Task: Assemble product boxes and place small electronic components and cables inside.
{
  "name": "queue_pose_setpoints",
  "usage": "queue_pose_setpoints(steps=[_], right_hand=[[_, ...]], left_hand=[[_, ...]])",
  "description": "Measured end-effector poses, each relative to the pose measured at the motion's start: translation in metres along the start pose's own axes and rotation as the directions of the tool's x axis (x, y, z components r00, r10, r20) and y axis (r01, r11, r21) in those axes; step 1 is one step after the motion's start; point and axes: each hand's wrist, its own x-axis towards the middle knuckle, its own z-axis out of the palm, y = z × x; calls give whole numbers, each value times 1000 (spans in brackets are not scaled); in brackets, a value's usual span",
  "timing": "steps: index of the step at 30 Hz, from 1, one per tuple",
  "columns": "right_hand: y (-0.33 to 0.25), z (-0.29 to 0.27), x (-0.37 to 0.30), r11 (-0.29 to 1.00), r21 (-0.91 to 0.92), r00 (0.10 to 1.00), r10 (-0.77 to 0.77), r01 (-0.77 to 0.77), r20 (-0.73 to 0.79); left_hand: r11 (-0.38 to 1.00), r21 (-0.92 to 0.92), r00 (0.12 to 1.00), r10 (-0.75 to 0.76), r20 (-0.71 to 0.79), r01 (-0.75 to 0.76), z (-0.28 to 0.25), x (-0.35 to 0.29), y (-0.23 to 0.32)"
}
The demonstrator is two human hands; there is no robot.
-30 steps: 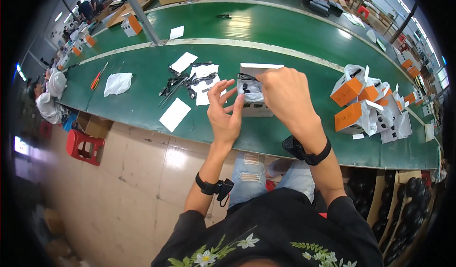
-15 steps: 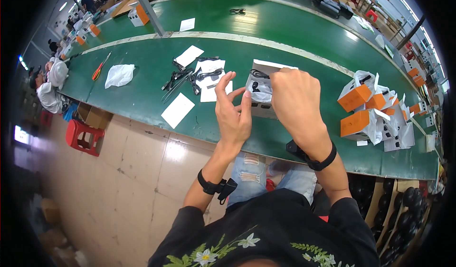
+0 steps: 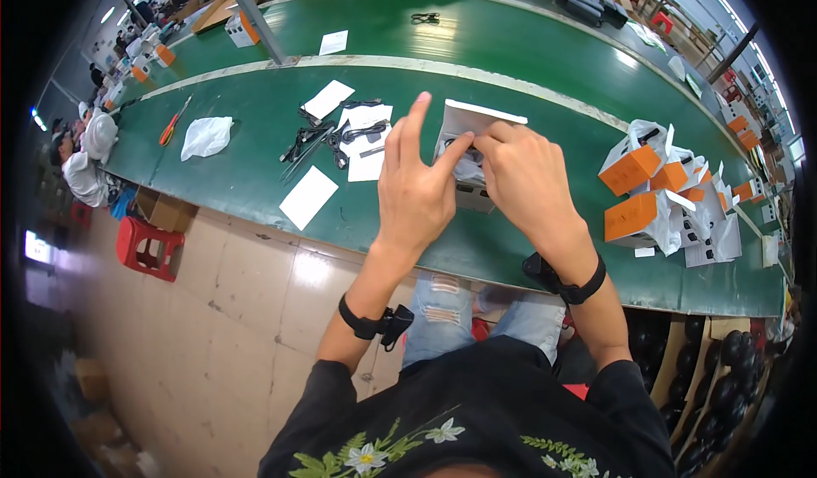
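A small white carton (image 3: 478,119) stands on the bench in front of me, its flap raised at the back. White plastic wrapping (image 3: 467,171) and dark items show inside it, partly covered by my hands. My right hand (image 3: 529,170) is over the carton's right side with curled fingers pressed together; what they grip is hidden. At the left side is my left hand (image 3: 417,190), index finger stretched upward and thumb reaching over the carton toward the right fingertips. Left of it lie black coiled cables (image 3: 368,132) on white paper sheets (image 3: 308,198).
Several orange-and-white boxes (image 3: 628,169) with plastic wrapping stand open on the right. Farther left lie a white plastic bag (image 3: 207,137) and an orange-handled screwdriver (image 3: 171,129). A metal post (image 3: 254,14) rises behind. A red stool (image 3: 149,246) stands on the floor.
My left hand has come closer to the carton, its thumb now over the opening. My right hand has lowered slightly, fingertips moving toward the left thumb. The view has shifted a little.
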Motion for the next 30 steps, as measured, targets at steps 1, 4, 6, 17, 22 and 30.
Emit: queue_pose_setpoints(steps=[1,4,6,17,22,30], right_hand=[[5,3,-7,1000,-5,1000,6,-6,3],[3,9,-26,983,171,997,68,-59,-48],[-15,10,-35,798,510,853,478,-320,-212],[8,28,-65,977,207,923,125,-50,-364],[8,15,-58,926,351,936,236,-135,-262],[-2,13,-66,693,573,845,535,-437,-2]], left_hand=[[1000,-8,997,19,68,-19,-1,3,-1],[996,-84,978,46,203,-30,0,8,-10],[996,-81,971,46,235,-28,-5,10,-11],[565,-680,884,-275,379,467,2,2,-43],[395,-664,764,-191,616,634,15,29,-43],[685,-723,833,343,433,94,1,29,-73]])
